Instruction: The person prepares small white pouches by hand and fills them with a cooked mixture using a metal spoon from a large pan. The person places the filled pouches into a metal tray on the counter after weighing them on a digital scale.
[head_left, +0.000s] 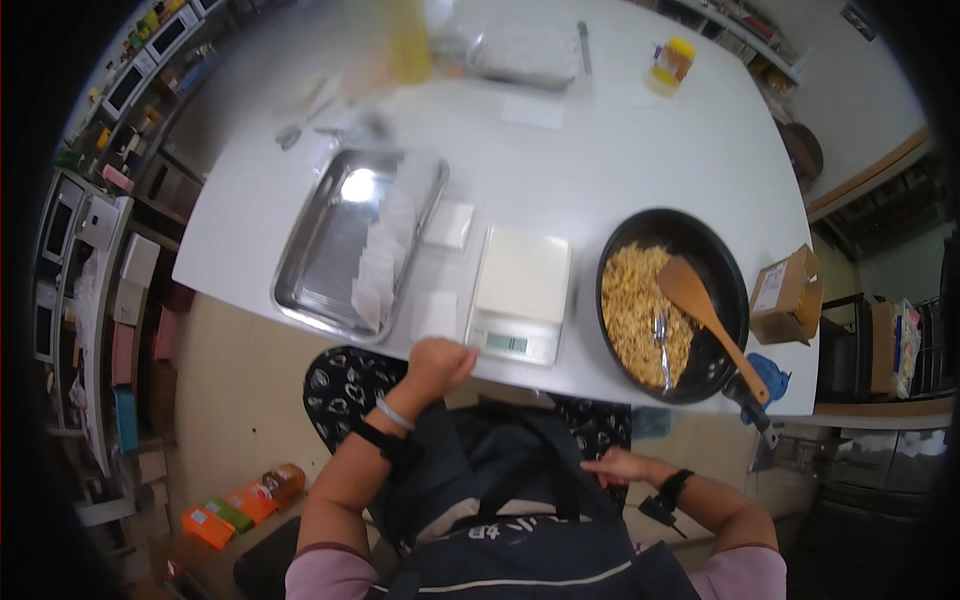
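Observation:
My left hand is closed in a loose fist at the table's front edge, beside the lower left corner of a white kitchen scale; I see nothing in it. Low over my lap, by the dark apron, my right hand holds nothing, its index finger stretched out and partly apart from the others. To the right of the scale stands a black frying pan with a brown, crumbly food mix. A wooden spatula and a metal spoon lie in the pan.
Left of the scale, a steel tray holds a row of overlapping white paper sheets. White packets lie beside it. A cardboard box stands right of the pan, whose handle overhangs the edge. A yellow-lidded jar stands farther back.

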